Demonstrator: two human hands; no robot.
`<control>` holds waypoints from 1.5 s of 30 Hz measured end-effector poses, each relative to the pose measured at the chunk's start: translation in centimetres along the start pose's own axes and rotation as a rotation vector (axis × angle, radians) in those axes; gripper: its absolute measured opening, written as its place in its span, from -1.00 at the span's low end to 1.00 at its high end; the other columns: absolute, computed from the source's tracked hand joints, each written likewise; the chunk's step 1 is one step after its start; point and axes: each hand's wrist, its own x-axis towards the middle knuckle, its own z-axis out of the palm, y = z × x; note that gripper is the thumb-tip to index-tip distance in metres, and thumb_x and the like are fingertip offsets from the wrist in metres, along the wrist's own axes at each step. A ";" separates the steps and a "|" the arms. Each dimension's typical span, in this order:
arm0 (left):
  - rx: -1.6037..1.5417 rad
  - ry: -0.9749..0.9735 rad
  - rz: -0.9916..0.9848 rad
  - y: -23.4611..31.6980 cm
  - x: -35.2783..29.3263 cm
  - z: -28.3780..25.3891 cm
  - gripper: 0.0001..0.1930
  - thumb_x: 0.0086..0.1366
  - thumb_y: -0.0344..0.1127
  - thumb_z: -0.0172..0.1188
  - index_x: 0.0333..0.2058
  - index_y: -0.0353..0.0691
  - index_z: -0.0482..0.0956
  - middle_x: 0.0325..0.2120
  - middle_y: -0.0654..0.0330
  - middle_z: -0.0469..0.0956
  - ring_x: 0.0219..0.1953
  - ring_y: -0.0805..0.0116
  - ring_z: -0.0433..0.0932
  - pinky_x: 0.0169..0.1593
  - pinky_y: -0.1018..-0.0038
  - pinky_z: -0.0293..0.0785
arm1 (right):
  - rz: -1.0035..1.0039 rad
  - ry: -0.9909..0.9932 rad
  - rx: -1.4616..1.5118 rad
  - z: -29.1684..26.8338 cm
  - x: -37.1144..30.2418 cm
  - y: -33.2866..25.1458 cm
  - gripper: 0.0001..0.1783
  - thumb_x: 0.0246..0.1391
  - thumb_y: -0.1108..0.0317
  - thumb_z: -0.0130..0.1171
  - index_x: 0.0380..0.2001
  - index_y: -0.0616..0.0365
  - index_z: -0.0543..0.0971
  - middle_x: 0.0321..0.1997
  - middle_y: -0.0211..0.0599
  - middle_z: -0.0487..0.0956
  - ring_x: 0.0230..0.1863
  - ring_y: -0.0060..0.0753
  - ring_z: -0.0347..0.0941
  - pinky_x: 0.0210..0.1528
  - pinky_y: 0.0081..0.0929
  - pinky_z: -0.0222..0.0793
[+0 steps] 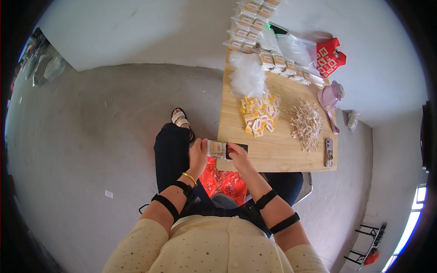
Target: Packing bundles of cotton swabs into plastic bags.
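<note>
A small clear pack of cotton swabs (216, 149) with a yellowish card inside is held between my hands, just off the table's near left edge. My left hand (197, 157) is closed on the pack's left end. At its right end, the fingers of my right hand (239, 158) grip it, partly hidden from view. A flat black object (243, 148) lies under my right hand at the table's edge. Farther up the table are a pile of yellow-and-white cards (260, 114) and, to the right, a heap of loose cotton swabs (307, 125).
Clear plastic bags (248, 75) lie behind the cards on the wooden table (282, 152). Rows of filled packs (273, 61) run along the back. A phone (328, 152), a pink lidded container (331, 95) and a red bag (330, 57) line the right side. Red plastic (223, 182) sits below the near edge.
</note>
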 end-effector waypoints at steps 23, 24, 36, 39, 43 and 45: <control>0.249 -0.296 0.467 7.9 0.7 -2.8 -0.57 0.23 -0.28 0.32 0.01 -0.28 0.40 -0.07 -0.03 0.44 0.01 -0.02 0.45 0.13 0.21 0.38 | -0.153 0.948 -0.428 -23.9 -1.9 6.6 -0.71 0.03 0.24 0.35 -0.25 0.20 0.64 -0.33 -0.20 0.64 -0.27 -0.25 0.59 -0.17 -0.33 0.50; 0.266 -0.345 0.523 8.4 0.3 -2.4 -0.58 0.22 -0.29 0.31 0.00 -0.28 0.40 -0.07 -0.04 0.44 0.01 -0.04 0.45 0.13 0.20 0.38 | -0.173 1.020 -0.490 -24.5 -1.0 6.2 -0.65 0.02 0.17 0.39 -0.21 0.19 0.63 -0.31 -0.24 0.63 -0.27 -0.31 0.58 -0.17 -0.33 0.49; 0.368 -0.495 0.467 10.8 -2.2 -0.3 -0.60 0.19 -0.34 0.30 -0.02 -0.26 0.43 -0.01 -0.03 0.45 0.07 -0.05 0.43 0.18 0.19 0.37 | 0.244 0.992 -0.465 -25.5 1.6 3.0 -0.70 0.02 0.05 0.29 -0.33 0.04 0.62 -0.27 -0.19 0.66 -0.20 -0.08 0.60 -0.02 -0.17 0.43; 0.361 -0.553 0.515 12.0 -2.6 0.7 -0.62 0.21 -0.34 0.30 -0.03 -0.28 0.45 -0.01 -0.04 0.45 0.07 -0.06 0.44 0.18 0.18 0.38 | 0.186 0.912 -0.530 -24.0 -1.6 4.2 -0.75 0.04 0.11 0.26 -0.37 0.06 0.62 -0.31 -0.19 0.67 -0.23 -0.11 0.61 -0.03 -0.14 0.40; 0.328 -0.688 0.647 13.6 -3.8 4.1 -0.61 0.21 -0.33 0.32 -0.02 -0.29 0.45 0.03 -0.07 0.45 0.13 -0.08 0.43 0.20 0.18 0.38 | -0.027 0.809 -0.637 -20.7 -4.1 6.0 -0.81 -0.01 0.18 0.27 -0.42 0.03 0.60 -0.35 -0.27 0.65 -0.25 -0.14 0.59 -0.07 -0.17 0.29; 0.413 -0.780 0.723 14.2 -4.4 6.0 -0.51 0.19 -0.31 0.34 0.06 -0.28 0.41 0.11 -0.06 0.41 0.18 -0.07 0.39 0.26 0.12 0.32 | -0.092 0.728 -0.641 -19.1 -4.6 6.1 -0.82 -0.02 0.19 0.27 -0.43 0.03 0.60 -0.34 -0.29 0.64 -0.26 -0.15 0.58 -0.08 -0.18 0.29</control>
